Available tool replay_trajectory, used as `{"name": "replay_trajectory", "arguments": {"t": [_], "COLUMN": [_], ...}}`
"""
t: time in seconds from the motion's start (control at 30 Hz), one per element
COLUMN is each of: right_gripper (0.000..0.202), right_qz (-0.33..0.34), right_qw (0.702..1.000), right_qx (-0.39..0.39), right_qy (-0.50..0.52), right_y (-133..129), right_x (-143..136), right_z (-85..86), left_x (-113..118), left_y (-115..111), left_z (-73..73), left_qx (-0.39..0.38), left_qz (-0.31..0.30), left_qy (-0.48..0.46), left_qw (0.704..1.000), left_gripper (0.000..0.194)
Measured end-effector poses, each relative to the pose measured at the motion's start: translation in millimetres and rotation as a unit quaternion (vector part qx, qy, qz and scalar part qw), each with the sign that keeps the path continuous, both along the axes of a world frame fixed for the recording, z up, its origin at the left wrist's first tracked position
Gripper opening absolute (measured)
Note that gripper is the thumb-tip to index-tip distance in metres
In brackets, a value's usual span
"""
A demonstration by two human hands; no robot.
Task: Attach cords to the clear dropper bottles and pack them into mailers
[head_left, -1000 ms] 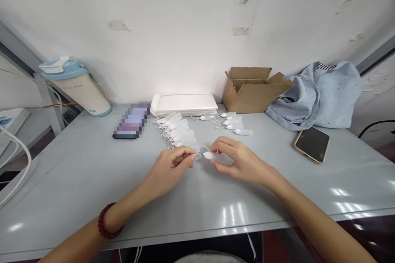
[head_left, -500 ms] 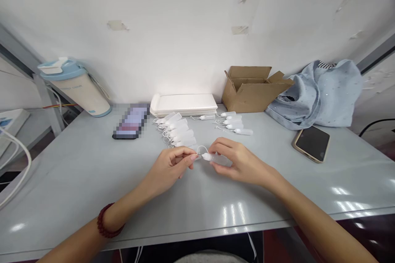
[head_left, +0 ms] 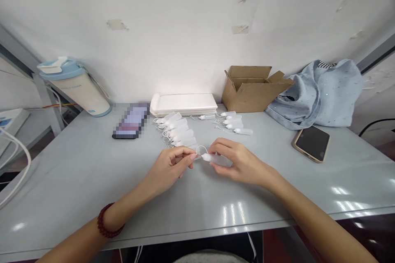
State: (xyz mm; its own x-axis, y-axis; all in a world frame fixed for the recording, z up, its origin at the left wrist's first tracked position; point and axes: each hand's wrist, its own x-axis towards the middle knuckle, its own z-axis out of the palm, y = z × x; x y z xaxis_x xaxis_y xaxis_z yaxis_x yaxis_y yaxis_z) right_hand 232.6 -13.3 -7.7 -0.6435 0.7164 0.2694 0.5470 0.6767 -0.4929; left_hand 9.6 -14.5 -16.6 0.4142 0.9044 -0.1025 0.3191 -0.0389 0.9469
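My left hand (head_left: 168, 168) rests on the table (head_left: 77, 172) with thumb and forefinger pinched on a small cap (head_left: 196, 157), which hangs from a thin white tether loop. My right hand (head_left: 239, 161) lies just beside it, fingers closed around a small translucent dropper bottle (head_left: 216, 158) lying on its side, white nozzle pointing at the left fingertips. Cap and nozzle are almost touching; I cannot tell whether the cap is seated.

Just beyond my left hand, a tight row of bottles (head_left: 179, 130) lies side by side, tethers trailing to the left. Farther right and a little back, a looser group of bottles (head_left: 234, 124) lies apart from that row. I judge the tidy row to be the finished pieces and the loose group to be those still waiting, with the row holding the larger count, so the work looks past the halfway mark; the bottle in hand is not yet laid down with either group.

Behind both groups sits a stack of white trays (head_left: 183, 104) against the wall, with an open cardboard box (head_left: 251, 88) to its right. A phone (head_left: 311, 143) lies face up at the right, near a blue fabric bag (head_left: 321, 94). A second phone (head_left: 131, 122) and a blue-lidded jug (head_left: 75, 86) stand at the left.
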Motion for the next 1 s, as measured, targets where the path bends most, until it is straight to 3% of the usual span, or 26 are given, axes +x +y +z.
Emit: {"name": "replay_trajectory", "arguments": {"t": [0.53,1.0], "right_gripper": [0.012,0.014], "right_qz": [0.006,0.02], "right_qw": [1.0,0.999], "right_qx": [0.011,-0.012], "right_qy": [-0.01,0.045], "right_y": [-2.2,-1.9], "right_x": [-4.0,-6.4], "right_z": [-0.3,-5.8], "left_x": [1.5,3.8], "left_y": [-1.6,-4.5], "left_z": [-1.3,-7.9], "left_qx": [0.003,-0.013], "left_qz": [-0.001,-0.015], "left_qy": [0.024,0.016], "left_qw": [1.0,1.0], "left_gripper": [0.025,0.023]}}
